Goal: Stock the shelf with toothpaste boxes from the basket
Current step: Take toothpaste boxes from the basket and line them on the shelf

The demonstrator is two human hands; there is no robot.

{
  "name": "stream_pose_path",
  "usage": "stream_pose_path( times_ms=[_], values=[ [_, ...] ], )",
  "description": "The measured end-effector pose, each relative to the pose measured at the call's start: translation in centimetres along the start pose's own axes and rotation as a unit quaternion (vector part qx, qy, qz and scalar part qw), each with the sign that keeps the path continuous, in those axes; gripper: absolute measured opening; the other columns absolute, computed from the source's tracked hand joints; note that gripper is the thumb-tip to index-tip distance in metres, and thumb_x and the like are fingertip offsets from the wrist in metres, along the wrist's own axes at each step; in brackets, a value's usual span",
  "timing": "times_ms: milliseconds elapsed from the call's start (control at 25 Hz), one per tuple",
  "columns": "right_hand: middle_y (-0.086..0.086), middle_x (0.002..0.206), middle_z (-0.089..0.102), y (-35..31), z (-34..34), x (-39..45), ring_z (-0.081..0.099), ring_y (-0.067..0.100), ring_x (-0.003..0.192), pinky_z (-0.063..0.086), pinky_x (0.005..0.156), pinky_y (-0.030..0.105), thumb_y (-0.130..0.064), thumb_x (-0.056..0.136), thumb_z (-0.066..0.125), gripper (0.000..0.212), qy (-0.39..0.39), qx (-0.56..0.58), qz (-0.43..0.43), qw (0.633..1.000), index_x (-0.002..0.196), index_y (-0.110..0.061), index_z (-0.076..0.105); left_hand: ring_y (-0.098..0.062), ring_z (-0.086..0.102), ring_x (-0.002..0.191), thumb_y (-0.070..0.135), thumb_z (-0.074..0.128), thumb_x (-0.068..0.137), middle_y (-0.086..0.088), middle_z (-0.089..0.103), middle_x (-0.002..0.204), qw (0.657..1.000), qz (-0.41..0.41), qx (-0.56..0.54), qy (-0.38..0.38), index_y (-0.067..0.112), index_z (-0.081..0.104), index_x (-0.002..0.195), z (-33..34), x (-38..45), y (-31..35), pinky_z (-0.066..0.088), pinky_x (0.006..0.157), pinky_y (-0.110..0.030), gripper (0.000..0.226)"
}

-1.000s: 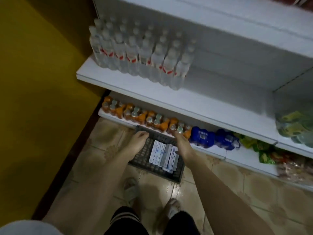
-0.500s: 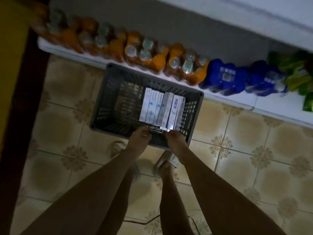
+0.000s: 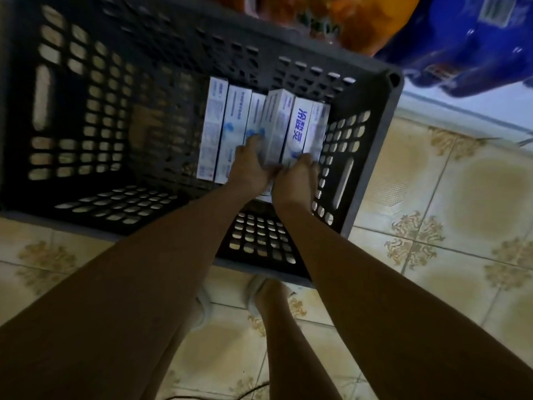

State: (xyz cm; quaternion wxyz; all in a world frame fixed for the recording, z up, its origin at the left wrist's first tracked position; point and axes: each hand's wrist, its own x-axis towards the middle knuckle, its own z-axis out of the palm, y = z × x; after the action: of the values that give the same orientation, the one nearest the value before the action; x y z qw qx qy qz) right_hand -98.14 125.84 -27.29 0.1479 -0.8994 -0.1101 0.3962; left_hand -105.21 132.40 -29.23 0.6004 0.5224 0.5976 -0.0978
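1. Toothpaste boxes (image 3: 261, 131) are lying side by side in a row on the floor of the basket (image 3: 372, 157), toward its right side; about six showing, white with blue print, long axis running near to far.
2. Step in hand, as I judge it: picking boxes out of the basket; nothing shelved yet in view.
3. Left hand (image 3: 250, 166) is resting on the near ends of the middle boxes, fingers curled loosely over them, not clenched; whether it is actually gripping one, cannot tell.
4. Right hand (image 3: 297, 180) is touching the near end of the right-hand boxes, just beside the left hand; fingers bent, grasp also unclear.
5. Next move likely calls for closing on a few boxes together and lifting clear of the basket wall.
6. Basket is sitting on the tiled floor (image 3: 432, 212); blue packs (image 3: 467, 50) and orange bottles (image 3: 360, 21) are lying beyond its far rim.
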Motion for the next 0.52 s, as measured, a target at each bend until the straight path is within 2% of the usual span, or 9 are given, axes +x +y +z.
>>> stream_pose_path(
  times_ms=[80, 200, 280, 320, 360, 440, 520],
  values=[
    [0.018, 0.139, 0.044, 0.0, 0.7, 0.2, 0.051, 0.026, 0.114, 0.047, 0.087, 0.029, -0.006, 0.098, 0.044, 0.039, 0.039, 0.001, -0.003, 0.999, 0.137, -0.004, 0.039, -0.032, 0.052, 0.119, 0.017, 0.084, 0.073, -0.014, 0.048, 0.132, 1.000, 0.013, 0.010, 0.001, 0.025, 0.035, 0.143, 0.3, 1.3, -0.3, 0.049, 0.098, -0.049, 0.086],
    [0.020, 0.138, 0.041, 0.3, 1.6, 0.2, 0.047, 0.034, 0.125, 0.048, 0.100, 0.038, -0.006, 0.097, 0.051, 0.041, 0.033, -0.010, -0.019, 0.999, 0.136, -0.001, 0.040, -0.019, 0.056, 0.114, 0.007, 0.077, 0.081, -0.003, 0.054, 0.128, 0.999, 0.015, -0.004, -0.037, 0.022, 0.035, 0.145, -1.0, 1.9, -1.0, 0.050, 0.093, -0.031, 0.078],
    [0.019, 0.136, 0.041, 0.3, 2.0, 0.5, 0.047, 0.035, 0.125, 0.048, 0.101, 0.044, -0.013, 0.097, 0.054, 0.040, 0.016, 0.008, -0.016, 1.000, 0.133, -0.001, 0.043, -0.017, 0.057, 0.119, 0.004, 0.071, 0.086, 0.001, 0.056, 0.136, 0.994, -0.010, -0.070, -0.087, 0.020, 0.037, 0.149, -2.3, 2.0, -1.4, 0.050, 0.098, -0.034, 0.073],
    [0.018, 0.135, 0.043, 0.2, 2.0, 0.7, 0.048, 0.034, 0.124, 0.049, 0.100, 0.046, -0.015, 0.096, 0.055, 0.039, 0.012, 0.017, -0.015, 1.000, 0.132, -0.002, 0.044, -0.019, 0.058, 0.119, 0.004, 0.066, 0.089, 0.001, 0.058, 0.135, 0.990, -0.031, -0.098, -0.097, 0.020, 0.038, 0.149, -3.0, 1.9, -1.5, 0.052, 0.095, -0.036, 0.067],
    [0.017, 0.133, 0.046, 0.0, 1.9, 0.8, 0.049, 0.033, 0.123, 0.050, 0.098, 0.046, -0.016, 0.095, 0.057, 0.038, 0.012, 0.026, -0.014, 0.999, 0.129, -0.004, 0.045, -0.019, 0.060, 0.115, 0.006, 0.060, 0.093, 0.001, 0.060, 0.132, 0.985, -0.055, -0.129, -0.102, 0.021, 0.041, 0.147, -3.3, 1.6, -1.3, 0.053, 0.089, -0.036, 0.059],
    [0.014, 0.127, 0.052, -0.5, 2.0, 0.8, 0.054, 0.031, 0.119, 0.053, 0.094, 0.047, -0.015, 0.094, 0.058, 0.034, 0.007, 0.035, -0.013, 0.999, 0.125, -0.007, 0.046, -0.019, 0.061, 0.109, 0.022, 0.053, 0.099, 0.003, 0.062, 0.121, 0.979, -0.085, -0.153, -0.103, 0.023, 0.048, 0.139, -3.4, 1.2, -0.8, 0.052, 0.078, -0.033, 0.040],
    [0.014, 0.123, 0.057, -1.1, 2.5, 0.5, 0.058, 0.031, 0.113, 0.054, 0.092, 0.046, -0.014, 0.097, 0.053, 0.033, -0.004, 0.023, -0.013, 1.000, 0.128, -0.007, 0.043, -0.014, 0.063, 0.103, 0.037, 0.062, 0.094, 0.003, 0.064, 0.116, 0.989, -0.054, -0.110, -0.086, 0.022, 0.050, 0.129, -3.0, 1.3, -0.9, 0.053, 0.082, -0.031, 0.041]
  ],
)
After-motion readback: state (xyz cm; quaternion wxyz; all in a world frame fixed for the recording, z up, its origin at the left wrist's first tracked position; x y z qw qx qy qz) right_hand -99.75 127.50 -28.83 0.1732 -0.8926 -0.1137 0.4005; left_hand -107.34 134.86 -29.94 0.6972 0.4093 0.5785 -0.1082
